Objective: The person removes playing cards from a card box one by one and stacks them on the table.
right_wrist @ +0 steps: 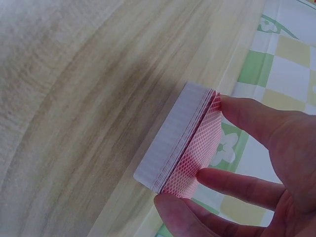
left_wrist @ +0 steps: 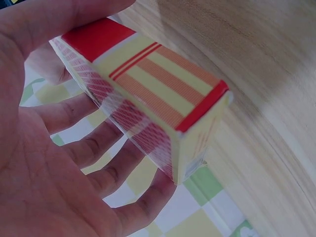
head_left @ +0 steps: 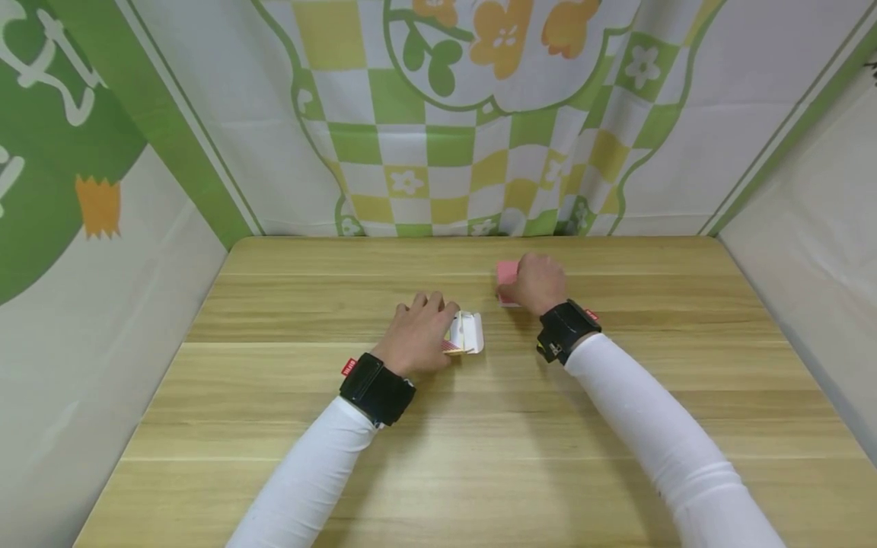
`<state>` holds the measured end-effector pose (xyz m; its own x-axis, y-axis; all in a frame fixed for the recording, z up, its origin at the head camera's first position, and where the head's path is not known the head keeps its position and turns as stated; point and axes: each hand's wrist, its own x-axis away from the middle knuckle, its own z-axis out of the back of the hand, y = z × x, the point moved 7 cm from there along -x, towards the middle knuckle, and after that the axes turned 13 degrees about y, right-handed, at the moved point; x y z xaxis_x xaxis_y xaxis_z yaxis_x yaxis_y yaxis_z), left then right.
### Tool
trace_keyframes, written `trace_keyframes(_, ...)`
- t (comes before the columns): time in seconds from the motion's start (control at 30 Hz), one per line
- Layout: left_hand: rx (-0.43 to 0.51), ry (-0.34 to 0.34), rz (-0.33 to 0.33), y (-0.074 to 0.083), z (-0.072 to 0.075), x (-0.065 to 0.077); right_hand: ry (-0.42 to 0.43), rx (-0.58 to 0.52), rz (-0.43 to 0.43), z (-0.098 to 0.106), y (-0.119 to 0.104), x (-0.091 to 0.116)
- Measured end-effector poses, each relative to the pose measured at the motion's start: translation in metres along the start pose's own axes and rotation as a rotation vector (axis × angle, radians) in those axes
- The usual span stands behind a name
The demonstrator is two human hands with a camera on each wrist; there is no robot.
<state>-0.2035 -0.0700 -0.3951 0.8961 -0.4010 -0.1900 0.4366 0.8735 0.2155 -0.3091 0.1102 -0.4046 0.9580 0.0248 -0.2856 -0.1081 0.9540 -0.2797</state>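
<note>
Slightly left of the table's middle, my left hand [head_left: 416, 336] holds a card box [head_left: 469, 335] whose white flap stands open to the right. The left wrist view shows this box [left_wrist: 158, 91] with red and cream stripes and a red lattice face, thumb on one side and fingers on the other. Farther back and to the right, my right hand [head_left: 540, 283] grips a deck of playing cards [head_left: 508, 272] by its edges. Up close in the right wrist view, the deck [right_wrist: 180, 143] has a red lattice back and white edges, the cards stacked together near the tabletop.
The wooden table [head_left: 274, 411] reaches back to a curtain [head_left: 404, 144] with green, yellow and white checks. Fabric walls stand along the left and right sides. A black strap [head_left: 378, 388] is on the left wrist, another strap [head_left: 567, 331] on the right.
</note>
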Motion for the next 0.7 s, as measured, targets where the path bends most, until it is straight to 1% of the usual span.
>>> trace_keyframes(0.4, 0.003, -0.002, 0.002, -0.0005, 0.0003, 0.0009, -0.013, 0.025, -0.018, -0.0023, 0.001, 0.0003)
trace_keyframes(0.7, -0.005, -0.004, -0.002, -0.0016, -0.0011, 0.0011, -0.05, 0.066, -0.026, -0.0059, -0.0001, 0.0007)
